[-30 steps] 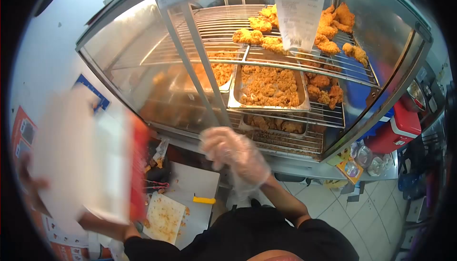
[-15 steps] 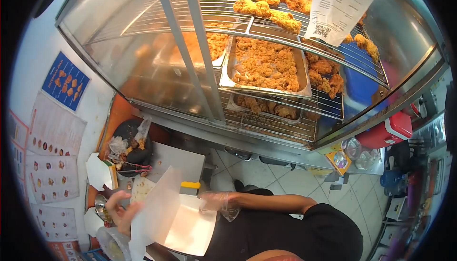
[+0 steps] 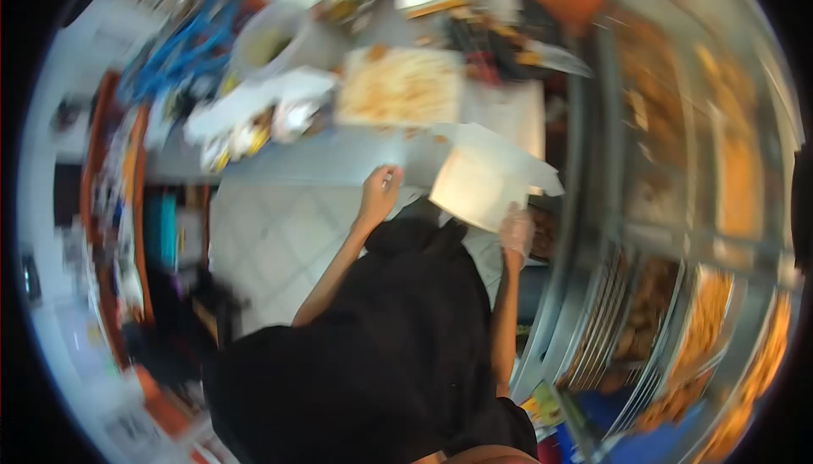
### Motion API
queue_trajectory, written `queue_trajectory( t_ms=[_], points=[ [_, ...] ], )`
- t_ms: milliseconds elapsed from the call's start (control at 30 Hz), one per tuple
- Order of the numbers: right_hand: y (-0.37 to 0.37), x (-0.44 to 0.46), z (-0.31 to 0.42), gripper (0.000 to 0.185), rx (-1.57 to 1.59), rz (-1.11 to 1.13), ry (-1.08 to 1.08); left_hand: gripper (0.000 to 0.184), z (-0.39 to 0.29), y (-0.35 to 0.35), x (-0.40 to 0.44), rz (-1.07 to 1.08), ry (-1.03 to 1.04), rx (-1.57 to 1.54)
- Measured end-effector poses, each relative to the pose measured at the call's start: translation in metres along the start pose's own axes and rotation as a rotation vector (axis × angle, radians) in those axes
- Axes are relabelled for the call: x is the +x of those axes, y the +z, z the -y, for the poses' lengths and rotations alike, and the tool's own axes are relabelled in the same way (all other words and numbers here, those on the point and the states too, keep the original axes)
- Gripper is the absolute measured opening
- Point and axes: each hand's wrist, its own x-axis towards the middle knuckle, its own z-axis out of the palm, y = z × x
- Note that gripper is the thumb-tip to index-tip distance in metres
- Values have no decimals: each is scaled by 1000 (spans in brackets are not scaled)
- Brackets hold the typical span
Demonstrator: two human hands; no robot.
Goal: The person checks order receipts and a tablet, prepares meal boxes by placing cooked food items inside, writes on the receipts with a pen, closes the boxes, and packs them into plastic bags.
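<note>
My right hand [image 3: 516, 232], in a clear plastic glove, grips the near right edge of an open white takeaway box [image 3: 483, 183]. The box's flaps stand up, and its inside shows pale with no food that I can see. To the left of the box, my left hand [image 3: 382, 192] is bare and held apart from it, the fingers curled in and nothing visible in them. Beyond both hands lies a white cutting board [image 3: 402, 87] with crumbs scattered over it.
A glass display case [image 3: 610, 210] with fried chicken runs along the right. On the counter [image 3: 288, 159] are a pale bucket [image 3: 269, 43], a wrapped bundle [image 3: 254, 121] and a knife-like blade [image 3: 556, 58]. Shelves [image 3: 127, 201] stand at left; motion blurs the view.
My view has swung left, so the display case now lies at right. My left hand has come away from the box, while my right hand keeps its hold on it.
</note>
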Motion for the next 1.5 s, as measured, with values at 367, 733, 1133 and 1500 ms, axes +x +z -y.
queue_trajectory(
  t_ms=[367,733,1133,1500],
  points=[
    [201,146,83,18,-258,2,-540,52,190,-206,111,-705,-451,893],
    [279,155,249,38,-855,274,-622,69,318,-264,120,-544,-643,706],
    [383,151,278,22,-964,370,-645,84,391,-379,103,-779,-119,904],
    [214,143,101,40,-142,-296,-666,41,170,-282,309,-671,498,-131]
  ],
)
